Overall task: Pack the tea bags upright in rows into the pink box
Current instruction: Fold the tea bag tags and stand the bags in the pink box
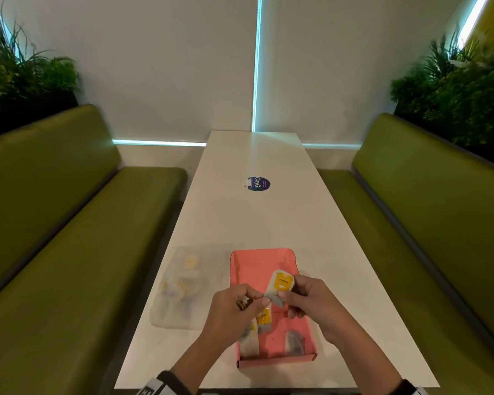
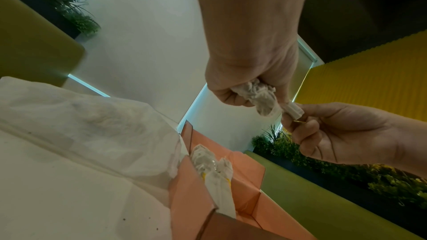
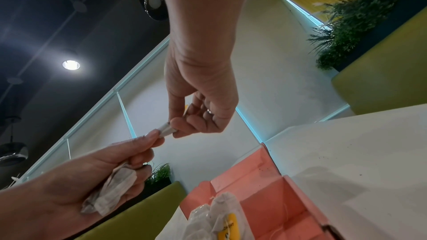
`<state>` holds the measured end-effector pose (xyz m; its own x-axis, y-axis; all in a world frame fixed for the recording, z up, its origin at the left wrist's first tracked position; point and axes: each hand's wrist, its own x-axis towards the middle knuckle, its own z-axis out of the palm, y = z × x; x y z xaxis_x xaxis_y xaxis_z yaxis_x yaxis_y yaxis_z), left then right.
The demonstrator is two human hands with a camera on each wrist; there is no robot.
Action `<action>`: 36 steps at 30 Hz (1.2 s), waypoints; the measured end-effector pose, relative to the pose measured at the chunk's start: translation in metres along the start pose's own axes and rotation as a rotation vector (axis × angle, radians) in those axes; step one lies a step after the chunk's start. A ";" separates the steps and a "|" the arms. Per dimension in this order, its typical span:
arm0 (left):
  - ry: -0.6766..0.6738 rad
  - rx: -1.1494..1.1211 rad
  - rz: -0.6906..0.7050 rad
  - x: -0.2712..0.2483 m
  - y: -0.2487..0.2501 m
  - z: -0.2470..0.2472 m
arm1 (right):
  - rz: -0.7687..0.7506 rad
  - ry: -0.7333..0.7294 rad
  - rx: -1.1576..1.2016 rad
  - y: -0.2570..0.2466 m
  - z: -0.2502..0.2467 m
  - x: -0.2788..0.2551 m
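Pink box (image 1: 259,263), open, on white table (image 1: 257,218), directly below both hands; three tea bags (image 1: 264,320) inside at its near end, lying or leaning. Right hand (image 1: 311,300) pinches a yellow-tagged tea bag (image 1: 280,285) over the box; left hand (image 1: 234,306) pinches that bag's lower edge, another bag bunched in its curled fingers. Clear pouch (image 1: 186,283) of bags lies left of the hands, touching the box.
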<state>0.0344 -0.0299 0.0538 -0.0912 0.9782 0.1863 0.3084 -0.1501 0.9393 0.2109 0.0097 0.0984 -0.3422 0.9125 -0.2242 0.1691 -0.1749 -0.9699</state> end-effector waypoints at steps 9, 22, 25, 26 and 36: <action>0.163 0.211 0.303 0.000 -0.007 0.003 | 0.013 0.096 0.024 0.003 0.006 0.004; 0.140 0.496 0.555 0.001 -0.010 0.005 | 0.017 0.144 0.017 0.005 0.016 0.006; 0.163 0.408 0.401 -0.001 -0.012 -0.002 | 0.006 0.148 0.020 0.002 0.012 0.004; 0.194 0.378 0.324 -0.001 -0.013 -0.004 | 0.007 0.139 0.019 0.002 0.010 0.003; -0.102 0.130 0.063 -0.004 -0.005 -0.002 | -0.026 -0.014 -0.030 -0.001 0.007 -0.001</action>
<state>0.0316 -0.0338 0.0492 0.0267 0.9778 0.2077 0.4308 -0.1988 0.8803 0.2044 0.0057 0.0987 -0.3595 0.9112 -0.2009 0.1873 -0.1404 -0.9722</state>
